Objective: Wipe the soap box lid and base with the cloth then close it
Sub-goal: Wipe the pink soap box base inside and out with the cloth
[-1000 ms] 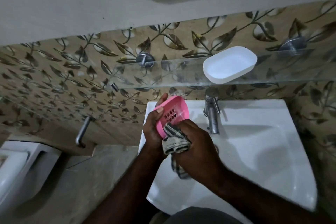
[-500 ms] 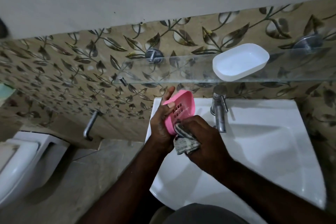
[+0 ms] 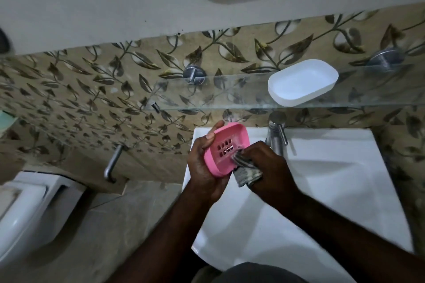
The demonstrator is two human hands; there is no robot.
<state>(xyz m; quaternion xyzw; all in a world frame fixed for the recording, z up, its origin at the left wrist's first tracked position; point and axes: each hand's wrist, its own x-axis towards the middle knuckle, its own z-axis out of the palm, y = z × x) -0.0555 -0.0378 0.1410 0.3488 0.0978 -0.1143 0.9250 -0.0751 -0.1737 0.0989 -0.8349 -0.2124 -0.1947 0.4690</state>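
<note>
Pressing crumpled checked cloth (image 3: 247, 173) into slotted oval pink base (image 3: 238, 136).

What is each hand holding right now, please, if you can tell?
Left hand: grips the pink soap box piece.
Right hand: grips the cloth, pressing it against that piece.

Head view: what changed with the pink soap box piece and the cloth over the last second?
The left hand tipped the pink slotted piece so more of its inside shows; the right hand slid the cloth from its lower end in beside the slots. Both grips unchanged; the white piece stayed on the glass shelf.
</note>
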